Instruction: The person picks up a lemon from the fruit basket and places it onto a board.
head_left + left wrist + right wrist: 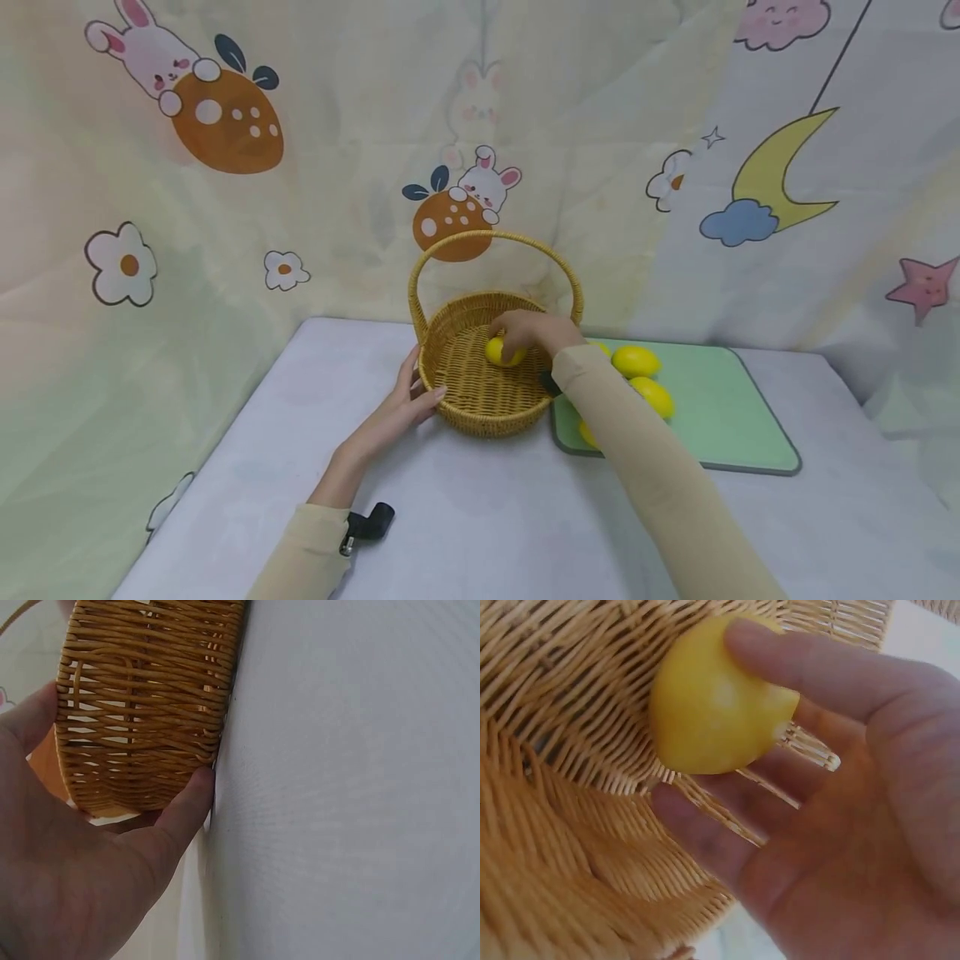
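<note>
A round woven wicker basket [487,421] with a tall arched handle stands on the table. My left hand [393,412] holds its left side, with the thumb by the rim and the fingers round the outside. In the left wrist view, digits of this hand [82,870] touch the basket's wall [142,712] near its upper and lower edges. Inside the basket, my right hand [528,329] grips a yellow lemon [495,352]. The right wrist view shows the thumb on the lemon [712,705], with fingers partly hidden behind it, close to the woven inside.
To the basket's right lies a green cutting board [738,417] with a dark edge. Several more lemons [636,362] rest on it, some partly hidden by my right sleeve [660,467]. Behind the white-covered table [465,517] hangs a printed curtain [360,167].
</note>
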Motion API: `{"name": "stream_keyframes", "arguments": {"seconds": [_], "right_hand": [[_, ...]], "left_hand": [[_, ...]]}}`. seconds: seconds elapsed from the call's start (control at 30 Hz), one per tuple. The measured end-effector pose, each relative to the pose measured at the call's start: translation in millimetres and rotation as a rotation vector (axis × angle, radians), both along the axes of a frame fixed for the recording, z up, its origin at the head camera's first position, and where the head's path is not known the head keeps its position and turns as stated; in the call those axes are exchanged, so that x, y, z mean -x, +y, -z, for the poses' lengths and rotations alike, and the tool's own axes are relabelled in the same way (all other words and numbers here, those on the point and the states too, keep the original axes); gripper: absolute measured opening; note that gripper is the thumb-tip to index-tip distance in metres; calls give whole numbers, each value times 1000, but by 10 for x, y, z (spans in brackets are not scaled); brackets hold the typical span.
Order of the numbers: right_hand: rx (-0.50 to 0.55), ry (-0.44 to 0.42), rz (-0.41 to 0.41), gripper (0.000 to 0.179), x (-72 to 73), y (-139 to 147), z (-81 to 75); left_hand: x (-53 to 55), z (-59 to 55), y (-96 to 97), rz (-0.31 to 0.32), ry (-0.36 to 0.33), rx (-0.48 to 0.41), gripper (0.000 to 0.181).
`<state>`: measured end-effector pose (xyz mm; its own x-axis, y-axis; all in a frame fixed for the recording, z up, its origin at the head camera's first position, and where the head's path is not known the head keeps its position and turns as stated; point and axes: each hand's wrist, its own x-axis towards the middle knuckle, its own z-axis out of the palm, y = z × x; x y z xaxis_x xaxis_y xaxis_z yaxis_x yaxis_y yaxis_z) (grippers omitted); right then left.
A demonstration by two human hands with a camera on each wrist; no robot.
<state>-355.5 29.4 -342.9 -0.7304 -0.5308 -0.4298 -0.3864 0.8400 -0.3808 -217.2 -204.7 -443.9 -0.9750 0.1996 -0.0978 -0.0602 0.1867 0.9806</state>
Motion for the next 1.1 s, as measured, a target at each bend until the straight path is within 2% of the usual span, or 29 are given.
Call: {"name": "stream_keyframes", "arguments": {"seconds": [0.23, 0.43, 0.67, 0.9, 1.1], "right_hand": [[-125, -65, -18, 60, -83, -10, -49], [-188, -11, -109, 60, -175, 6, -119], [-117, 109, -247, 58, -362, 170, -327], [-43, 146, -279, 49, -634, 478, -484], [-26, 264, -310, 47, -877, 812, -544]], "left_hand": [[-13, 2, 4, 10, 9, -6, 87], [-1, 18, -2, 14, 7, -1, 89], [13, 12, -11, 12, 3, 9, 88], [-6, 3, -24, 24, 8, 14, 90], [0, 11, -22, 26, 7, 26, 90]]}}
